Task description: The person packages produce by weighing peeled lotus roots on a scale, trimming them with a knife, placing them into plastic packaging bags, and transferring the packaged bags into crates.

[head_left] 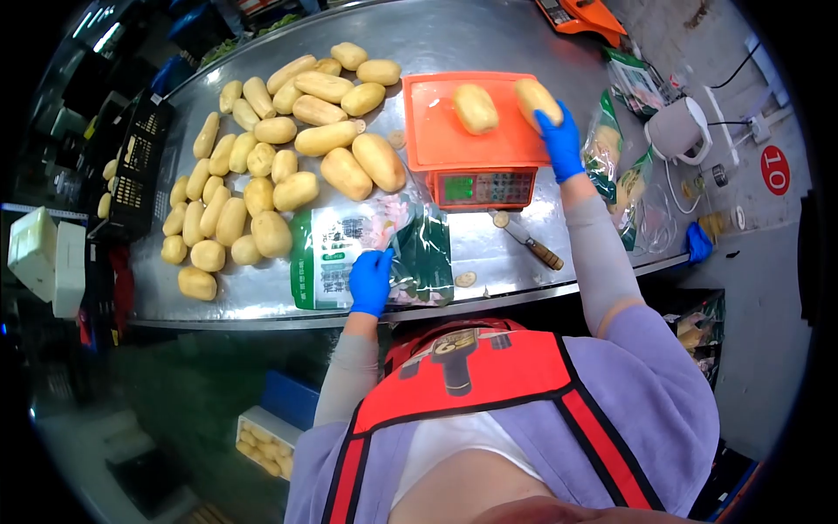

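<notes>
My right hand (561,138), in a blue glove, is closed around one end of a pale yellow lotus root (534,103) at the right side of the orange scale tray (428,140). A second lotus root (476,109) lies on the tray beside it. Below the tray is the scale's lit display (458,189). My left hand (371,281), also gloved in blue, grips a green and clear printed plastic bag (327,279) lying flat at the table's front edge. Its fingertips are partly hard to make out against the print.
Many lotus roots (327,138) cover the table's left half. A knife (534,242) and cut slices lie below the scale. On the right are filled bags (602,144), a white kettle-like appliance (679,129) and cables. A black crate (140,166) stands at the left edge.
</notes>
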The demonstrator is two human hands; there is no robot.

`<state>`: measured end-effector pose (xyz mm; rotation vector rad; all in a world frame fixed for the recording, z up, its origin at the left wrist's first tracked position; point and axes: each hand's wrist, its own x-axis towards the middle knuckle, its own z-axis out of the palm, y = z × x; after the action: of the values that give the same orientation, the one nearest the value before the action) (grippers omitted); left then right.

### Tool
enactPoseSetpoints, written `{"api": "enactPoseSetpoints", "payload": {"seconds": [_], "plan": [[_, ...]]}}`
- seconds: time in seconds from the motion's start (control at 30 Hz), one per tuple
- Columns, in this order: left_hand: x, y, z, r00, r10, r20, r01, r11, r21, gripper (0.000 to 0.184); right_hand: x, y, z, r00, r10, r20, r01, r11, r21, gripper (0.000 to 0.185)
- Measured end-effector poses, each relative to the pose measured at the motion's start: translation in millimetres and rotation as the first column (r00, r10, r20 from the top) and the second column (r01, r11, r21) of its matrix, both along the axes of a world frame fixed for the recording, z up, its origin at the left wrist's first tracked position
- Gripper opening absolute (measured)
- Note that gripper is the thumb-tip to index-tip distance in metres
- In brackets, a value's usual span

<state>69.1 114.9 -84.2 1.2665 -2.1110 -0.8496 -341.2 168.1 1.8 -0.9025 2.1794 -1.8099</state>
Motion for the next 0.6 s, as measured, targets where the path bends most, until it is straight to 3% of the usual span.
{"api": "enactPoseSetpoints", "payload": {"seconds": [0.03, 0.07, 0.13, 0.17, 0.2, 0.27, 0.33, 0.37, 0.4, 0.47, 0.53, 0.6], "plan": [[5.9, -1.3, 3.8, 0.998, -0.013, -0.060, 0.022, 0.988, 0.153, 0.027, 17.2, 10.1, 26.6, 0.945, 0.069, 0.320, -0.037, 0.994, -0.106, 0.049], [10.6, -1.9, 5.9, 0.998, -0.013, -0.059, 0.022, 0.988, 0.155, 0.027, 26.8, 18.7, 33.7, 0.945, 0.069, 0.320, -0.037, 0.994, -0.104, 0.049], [17.6, -2.8, 10.3, 0.958, 0.131, -0.254, 0.018, 0.859, 0.511, 0.027, 42.4, 30.8, 37.4, 0.689, 0.409, 0.599, -0.116, 0.877, -0.466, 0.047], [19.2, -2.6, 20.6, 0.947, 0.189, -0.258, 0.010, 0.789, 0.615, 0.020, 52.0, 35.4, 34.9, 0.557, 0.526, 0.643, -0.159, 0.827, -0.539, 0.052], [19.0, -2.1, 25.5, 0.947, 0.196, -0.254, 0.001, 0.789, 0.614, 0.020, 64.0, 37.1, 34.6, 0.427, 0.562, 0.708, -0.122, 0.812, -0.571, 0.053], [17.4, 1.8, 30.8, 0.876, 0.211, -0.433, 0.113, 0.783, 0.611, 0.010, 96.9, 36.2, 43.3, 0.270, 0.584, 0.765, -0.059, 0.803, -0.593, 0.051], [17.4, -0.2, 27.9, 0.872, 0.200, -0.447, 0.132, 0.784, 0.606, 0.007, 108.3, 38.6, 31.0, 0.081, 0.727, 0.682, -0.206, 0.682, -0.702, 0.050], [16.7, -0.6, 21.0, 0.876, 0.168, -0.451, 0.121, 0.830, 0.544, 0.008, 132.4, 32.6, 46.6, 0.225, 0.541, 0.810, -0.085, 0.839, -0.537, 0.058], [15.8, -0.7, 15.5, 0.881, 0.136, -0.452, 0.111, 0.871, 0.478, 0.009, 137.5, 33.1, 43.0, 0.214, 0.544, 0.811, -0.094, 0.838, -0.537, 0.058], [10.6, 2.6, 33.7, 0.905, 0.116, -0.409, 0.058, 0.920, 0.389, 0.011, 149.1, 32.3, 40.1, 0.025, 0.654, 0.756, -0.173, 0.748, -0.641, 0.057], [7.2, 6.2, 61.3, 0.973, 0.061, -0.223, -0.032, 0.991, 0.131, 0.012, 166.9, 34.2, 43.4, 0.037, 0.656, 0.754, -0.217, 0.742, -0.634, 0.057], [8.2, 7.8, 69.0, 0.980, 0.086, -0.177, -0.058, 0.986, 0.157, 0.013, 178.9, 35.1, 33.0, 0.083, 0.671, 0.737, -0.374, 0.706, -0.601, 0.059]]}}
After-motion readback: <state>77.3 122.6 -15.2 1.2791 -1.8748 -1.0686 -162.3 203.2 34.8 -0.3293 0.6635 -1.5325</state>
